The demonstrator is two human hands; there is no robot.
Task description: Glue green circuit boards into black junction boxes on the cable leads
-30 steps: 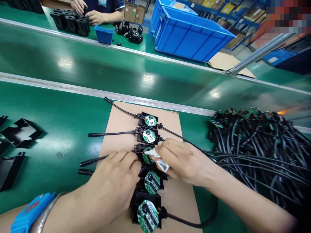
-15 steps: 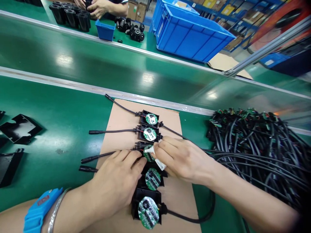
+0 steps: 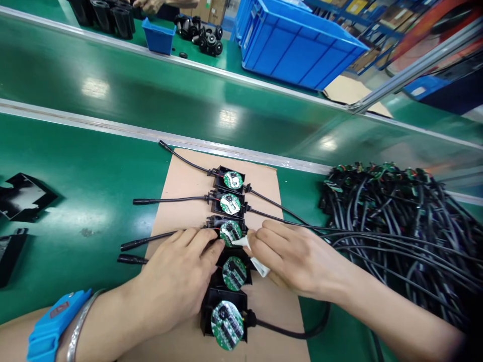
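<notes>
Several black boxes with round green circuit boards stand in a column on a cardboard sheet [image 3: 271,201]. My right hand [image 3: 283,254] is closed on a white tube [image 3: 259,265], whose nozzle touches the middle circuit board [image 3: 230,233]. My left hand [image 3: 184,271] is closed at the left edge of the middle box, its thumb and fingertips pressed there; what they grip is hidden. White paste shows on the top board [image 3: 233,179] and the second board [image 3: 230,203]. The two nearest boards, the fourth [image 3: 234,273] and the bottom one [image 3: 227,325], show dark components.
A heap of black cables [image 3: 377,216] lies at the right. Black housings [image 3: 28,196] are at the left. Beyond the metal rail stand a big blue crate [image 3: 298,48], a small blue bin [image 3: 158,37] and black parts [image 3: 206,37]. Another person's hand [image 3: 151,5] shows at the top.
My right hand and the tube have moved slightly right and down, uncovering more of the middle board, where white paste now shows. The whole view has shifted a little.
</notes>
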